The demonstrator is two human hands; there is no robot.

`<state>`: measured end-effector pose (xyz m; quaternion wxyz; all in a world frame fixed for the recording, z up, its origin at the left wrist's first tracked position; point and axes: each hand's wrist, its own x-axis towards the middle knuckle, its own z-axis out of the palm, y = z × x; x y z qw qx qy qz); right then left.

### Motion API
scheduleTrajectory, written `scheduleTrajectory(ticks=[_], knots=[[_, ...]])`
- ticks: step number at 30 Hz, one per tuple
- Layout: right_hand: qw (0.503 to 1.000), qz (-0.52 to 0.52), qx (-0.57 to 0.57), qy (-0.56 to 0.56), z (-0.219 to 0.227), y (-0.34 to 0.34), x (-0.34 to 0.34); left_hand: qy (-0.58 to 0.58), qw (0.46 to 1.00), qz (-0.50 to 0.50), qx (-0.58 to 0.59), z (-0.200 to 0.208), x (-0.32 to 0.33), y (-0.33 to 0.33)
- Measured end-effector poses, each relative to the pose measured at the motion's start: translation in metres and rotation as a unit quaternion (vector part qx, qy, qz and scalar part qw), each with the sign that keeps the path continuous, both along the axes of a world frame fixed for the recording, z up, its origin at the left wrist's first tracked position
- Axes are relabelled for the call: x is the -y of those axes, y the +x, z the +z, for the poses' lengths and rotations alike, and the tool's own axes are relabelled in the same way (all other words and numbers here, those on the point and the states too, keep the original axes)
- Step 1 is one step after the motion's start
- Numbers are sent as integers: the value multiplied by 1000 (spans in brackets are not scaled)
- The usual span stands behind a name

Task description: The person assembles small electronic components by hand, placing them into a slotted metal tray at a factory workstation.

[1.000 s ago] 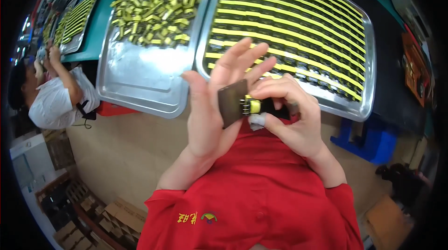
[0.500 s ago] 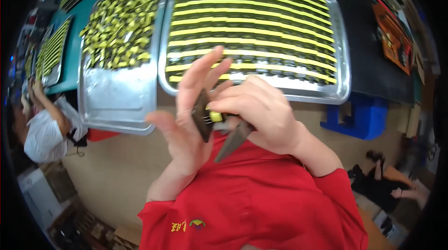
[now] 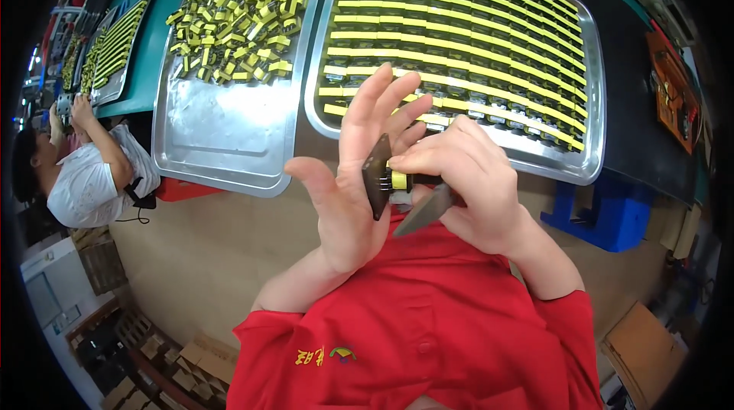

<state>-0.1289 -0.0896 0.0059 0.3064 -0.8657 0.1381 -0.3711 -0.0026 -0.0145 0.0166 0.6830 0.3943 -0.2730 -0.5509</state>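
My right hand (image 3: 478, 180) pinches a small transformer (image 3: 400, 180) wrapped in yellow tape, its metal pins facing left. The same hand also carries a grey flat tool with a pointed end (image 3: 422, 215), which slants down below the transformer. Opposite it, my left hand (image 3: 344, 203) is open, fingers and thumb spread. Against its palm lies a thin dark plate (image 3: 374, 178), edge-on to view, and the transformer's pins meet or nearly touch its face. My right fingers partly hide the transformer.
Beyond my hands, a metal tray (image 3: 595, 157) holds rows of yellow-taped transformers. Left of it, another metal tray (image 3: 222, 135) bears a loose heap of them. A blue bin (image 3: 612, 219) sits below the table at right, near an orange case (image 3: 673, 100). A co-worker (image 3: 92, 180) works at far left.
The view has shifted, so the trays and hands sit further right in the picture. My hold on the transformer and the plate against my palm look the same.
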Motion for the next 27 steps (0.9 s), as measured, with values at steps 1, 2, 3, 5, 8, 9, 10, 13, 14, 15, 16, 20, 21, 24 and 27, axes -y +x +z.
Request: scheduleTrajectory(ticks=[1, 2, 3, 5, 8, 9, 10, 13, 14, 15, 16, 20, 21, 24, 27], knots=[[998, 9, -6, 57, 1, 0, 1, -2, 1000, 3, -2, 0, 1, 0], [993, 19, -11, 115, 2, 1, 2, -2, 1000, 4, 13, -1, 1, 0], [993, 23, -13, 115, 2, 1, 0, 2, 1000, 6, 29, -1, -1, 1], [982, 1, 2, 190, 3, 1, -3, -1, 999, 6, 33, -1, 0, 2], [983, 0, -3, 182, 4, 3, -6, -24, 999, -13, -26, -3, -1, 3], [985, -3, -7, 171, 5, 3, -5, -24, 999, -12, -27, -3, -1, 3], [985, -4, -8, 171, 6, 3, -4, -2, 999, -11, -53, -3, 0, 3], [993, 4, -47, 112, 12, 2, -1, 26, 996, -21, -77, -2, 2, 3], [995, 14, -44, 93, 13, 3, 0, 32, 996, -29, -73, -2, 2, 4], [996, 23, -42, 74, 14, 2, 2, 33, 996, -33, -75, -3, 2, 4], [996, 19, -43, 76, 15, 2, 5, 47, 996, -37, -71, -4, 2, 5], [984, 85, -87, 128, 13, 1, 18, 74, 993, -29, -91, -8, -3, 5], [984, 84, -82, 136, 11, 2, 19, 69, 992, -24, -104, -6, -1, 6], [987, 40, -47, 151, 4, 7, 9, 39, 992, 2, -124, -4, 0, 6], [989, 2, -7, 150, -3, 8, 1, 80, 984, 24, -157, -5, 4, 3]])
